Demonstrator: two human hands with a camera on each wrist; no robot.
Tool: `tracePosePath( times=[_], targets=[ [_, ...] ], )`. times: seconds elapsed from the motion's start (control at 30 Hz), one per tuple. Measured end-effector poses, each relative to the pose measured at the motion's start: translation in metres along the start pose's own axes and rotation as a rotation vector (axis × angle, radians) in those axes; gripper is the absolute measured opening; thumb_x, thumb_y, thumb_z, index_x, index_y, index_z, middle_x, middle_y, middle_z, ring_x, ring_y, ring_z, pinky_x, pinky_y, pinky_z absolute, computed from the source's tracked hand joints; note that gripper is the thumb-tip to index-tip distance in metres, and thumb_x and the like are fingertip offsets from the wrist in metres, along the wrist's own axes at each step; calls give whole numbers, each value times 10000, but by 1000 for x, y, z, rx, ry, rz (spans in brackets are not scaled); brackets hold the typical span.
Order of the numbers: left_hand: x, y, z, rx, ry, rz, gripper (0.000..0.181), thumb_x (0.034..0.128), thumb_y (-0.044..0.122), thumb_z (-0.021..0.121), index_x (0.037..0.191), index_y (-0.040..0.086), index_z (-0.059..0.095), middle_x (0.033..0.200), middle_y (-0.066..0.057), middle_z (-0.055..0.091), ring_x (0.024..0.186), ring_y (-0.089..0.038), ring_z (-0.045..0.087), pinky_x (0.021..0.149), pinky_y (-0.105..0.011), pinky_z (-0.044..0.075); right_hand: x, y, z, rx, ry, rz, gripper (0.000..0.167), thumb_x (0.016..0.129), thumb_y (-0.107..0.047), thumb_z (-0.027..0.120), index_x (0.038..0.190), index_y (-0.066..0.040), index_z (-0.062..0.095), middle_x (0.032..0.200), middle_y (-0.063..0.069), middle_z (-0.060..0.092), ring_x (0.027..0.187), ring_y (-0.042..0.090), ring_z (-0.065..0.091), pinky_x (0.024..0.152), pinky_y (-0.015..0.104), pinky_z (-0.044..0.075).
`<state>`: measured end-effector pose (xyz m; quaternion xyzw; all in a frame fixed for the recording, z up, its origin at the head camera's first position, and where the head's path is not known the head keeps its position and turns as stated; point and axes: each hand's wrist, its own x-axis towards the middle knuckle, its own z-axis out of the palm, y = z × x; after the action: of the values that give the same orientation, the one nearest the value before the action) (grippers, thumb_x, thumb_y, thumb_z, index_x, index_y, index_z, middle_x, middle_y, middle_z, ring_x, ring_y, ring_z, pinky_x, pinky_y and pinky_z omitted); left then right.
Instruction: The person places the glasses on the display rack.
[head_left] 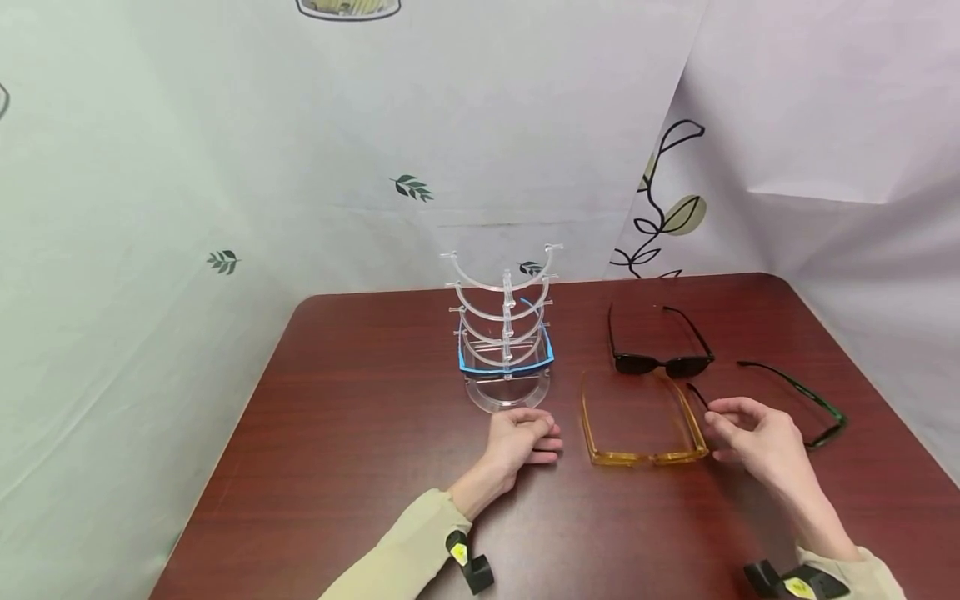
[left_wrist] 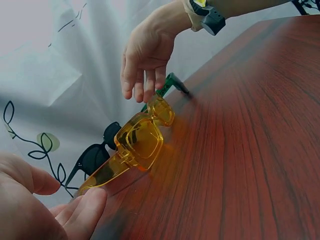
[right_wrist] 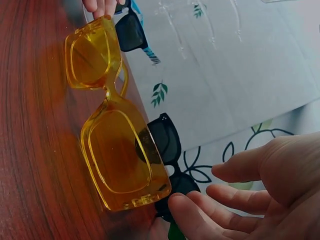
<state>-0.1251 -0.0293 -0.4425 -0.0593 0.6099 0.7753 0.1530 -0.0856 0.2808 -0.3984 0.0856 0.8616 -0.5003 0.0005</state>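
Yellow clear-framed glasses (head_left: 618, 459) rest on the table between my two hands, temples open and pointing away. My left hand (head_left: 522, 442) hovers left of them, fingers loosely bent and holding nothing; the left wrist view shows its fingertips near one temple. Beside the glasses' right end is my right hand (head_left: 757, 442), fingers relaxed and apart; whether a fingertip touches the frame I cannot tell. Green-framed glasses (head_left: 842, 418) lie to its right, partly hidden by that hand. Black sunglasses (head_left: 636, 365) sit behind the yellow pair.
A clear plastic display stand (head_left: 507, 292) with several curved tiers stands behind my left hand. Blue-framed glasses (head_left: 472, 369) hang on a lower tier. The reddish-brown table (head_left: 315, 433) meets a white printed cloth (head_left: 315, 150) at the back and sides.
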Motion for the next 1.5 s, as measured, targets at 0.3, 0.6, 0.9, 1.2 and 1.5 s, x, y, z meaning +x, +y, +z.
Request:
tracePosePath(
  times=[0.3,0.6,0.9,1.2,1.5],
  targets=[
    [3,-1,10,-9,12,-11,180,923,-26,642,1058,-144,630,896,-258,698,741,-304,726,610,-375,616,2,3,2,-43,-26,3,395,1015,-221,603,1222,114,582,978,210,715,725,144,718,618,334,614],
    [6,-8,22,19,14,-19,165,916,-14,657,1052,-104,637,896,-245,704,779,-362,723,618,-388,617,5,6,2,-60,-47,60,415,1013,-251,607,1219,108,588,955,171,721,741,129,710,635,345,615],
    [9,-13,30,5,16,-36,144,896,-42,662,1026,-101,642,876,-259,703,785,-379,720,628,-387,617,7,5,5,-68,-61,58,446,1023,-268,583,1227,128,576,1008,237,706,740,208,725,618,358,615],
    [13,-15,35,-11,5,-48,117,877,-62,680,985,-92,647,828,-154,710,695,-241,706,629,-346,615,11,3,11,-198,-31,-3,318,999,-152,584,1174,111,627,918,214,710,731,235,710,564,330,604],
    [16,-19,38,-10,-14,-43,175,869,-65,687,1025,-121,629,811,-113,698,638,-175,662,645,-350,616,16,6,15,-189,-63,19,316,982,-121,599,1183,122,613,857,153,703,700,236,699,572,348,604]
  ],
)
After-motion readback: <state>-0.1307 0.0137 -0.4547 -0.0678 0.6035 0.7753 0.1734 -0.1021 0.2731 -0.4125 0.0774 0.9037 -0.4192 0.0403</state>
